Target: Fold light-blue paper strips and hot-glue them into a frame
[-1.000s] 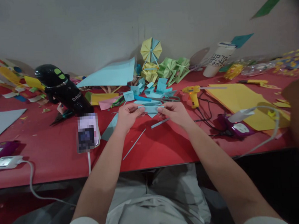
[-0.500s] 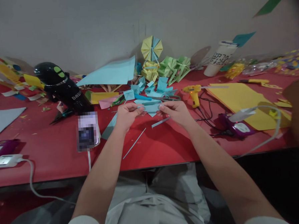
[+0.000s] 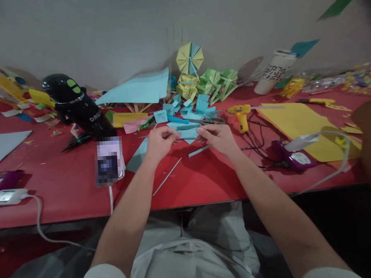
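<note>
Between my two hands is a small folded piece of light blue paper [image 3: 189, 134], held out above the red table. My left hand [image 3: 161, 142] pinches its left end between thumb and fingers. At the right end, the thumb and fingers of my right hand [image 3: 218, 139] are closed on the same paper. Just behind it lie more blue paper pieces [image 3: 188, 114] and a pair of scissors [image 3: 214, 121], partly covered. A pale narrow paper strip [image 3: 199, 151] lies below my right hand, and a thinner strip [image 3: 167, 177] rests nearer the table edge.
A yellow glue gun [image 3: 240, 116] with black cord stands to the right, near yellow sheets [image 3: 309, 128] and a purple power socket [image 3: 294, 156]. Left are a black bottle [image 3: 78, 107] and a phone [image 3: 108, 161] on a cable. Folded paper fans [image 3: 190, 60] and a white cup [image 3: 273, 72] stand behind.
Both hands keep hold of the blue paper in nearly the same place. My left fingers have shifted slightly at its left end, and the view has moved a little.
</note>
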